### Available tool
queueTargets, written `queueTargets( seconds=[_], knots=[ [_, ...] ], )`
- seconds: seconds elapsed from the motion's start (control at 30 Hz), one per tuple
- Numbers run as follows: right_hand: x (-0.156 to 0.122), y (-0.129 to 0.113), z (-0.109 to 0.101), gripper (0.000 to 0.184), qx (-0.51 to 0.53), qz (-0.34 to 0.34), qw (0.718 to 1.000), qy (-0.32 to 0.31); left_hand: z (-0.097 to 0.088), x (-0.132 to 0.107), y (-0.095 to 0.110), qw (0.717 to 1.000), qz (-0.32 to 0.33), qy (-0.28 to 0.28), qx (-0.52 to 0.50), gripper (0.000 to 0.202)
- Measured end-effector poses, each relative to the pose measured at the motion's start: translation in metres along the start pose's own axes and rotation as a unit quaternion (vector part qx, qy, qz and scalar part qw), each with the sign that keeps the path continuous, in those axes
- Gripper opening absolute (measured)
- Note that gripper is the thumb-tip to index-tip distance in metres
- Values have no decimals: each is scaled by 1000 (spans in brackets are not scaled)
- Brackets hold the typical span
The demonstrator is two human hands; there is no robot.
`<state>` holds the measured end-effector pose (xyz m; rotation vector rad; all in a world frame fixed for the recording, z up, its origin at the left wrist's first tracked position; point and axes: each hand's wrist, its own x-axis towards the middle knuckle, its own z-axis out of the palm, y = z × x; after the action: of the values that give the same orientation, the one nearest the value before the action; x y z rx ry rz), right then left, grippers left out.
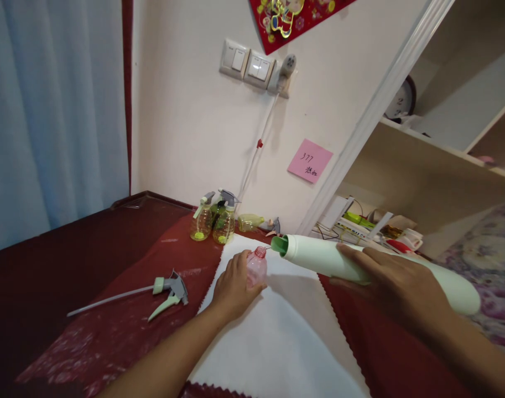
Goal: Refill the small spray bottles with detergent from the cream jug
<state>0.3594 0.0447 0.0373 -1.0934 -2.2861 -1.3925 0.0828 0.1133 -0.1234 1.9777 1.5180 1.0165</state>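
Observation:
My left hand (235, 284) is wrapped round a small clear pink bottle (258, 266) that stands uncapped on a white cloth (252, 348). In my right hand (395, 282) is a long pale green bottle (314, 255), tipped nearly flat with its darker green mouth close to the pink bottle's neck. A thin stream of liquid seems to run between the two openings. Left of the cloth lies a grey and pale green spray trigger head (171, 290) with a long straw.
Several yellowish spray bottles (224, 224) stand against the wall, and a yellow-green bottle (250, 222) lies beside them near another grey trigger head (274, 225). Clear plastic film covers part of the dark red table (61, 243). Cluttered shelves (435, 146) rise at right.

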Motion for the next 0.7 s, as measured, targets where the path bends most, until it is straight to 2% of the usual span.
queueTargets(
  seconds=[0.4,0.7],
  knots=[
    [1,0,-1,50,-6,-11,1000,5,-1,0,2,1000,4,-3,-3,78],
    [-5,-5,6,48,11,11,1000,-2,0,0,1,1000,0,2,-5,77]
  ],
)
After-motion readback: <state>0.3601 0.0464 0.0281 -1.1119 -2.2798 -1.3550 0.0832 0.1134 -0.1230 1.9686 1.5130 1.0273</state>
